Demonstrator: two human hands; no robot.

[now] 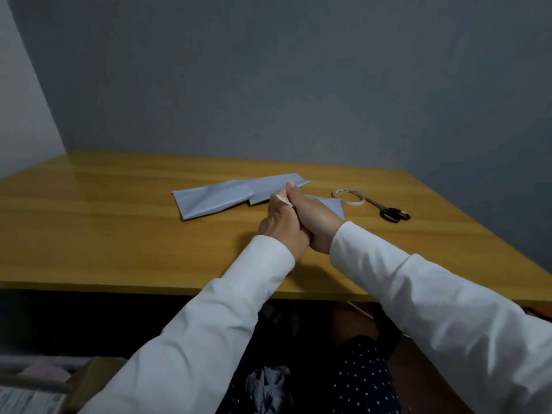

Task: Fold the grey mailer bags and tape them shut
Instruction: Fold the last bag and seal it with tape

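The fingers (282, 201) of both hands, pressed together, are apparently pinching a short tape strip above the grey mailer bags (233, 197) lying on the tabletop (119, 234); it should be kept taut.

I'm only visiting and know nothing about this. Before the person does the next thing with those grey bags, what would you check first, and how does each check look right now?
1. Grey plastic mailer bag lies flat on the wooden table: ok, folded over, partly rumpled.
2. Roll of clear tape within reach: ok, it lies right of the hands.
3. Black-handled scissors at hand: ok, beside the tape roll.
4. Left hand and right hand free to work: not ok, they are pressed together above the table.
5. A cut tape strip ready: cannot tell; something pale shows at the left fingertips.
6. Second grey piece behind the right hand: cannot tell, mostly hidden.
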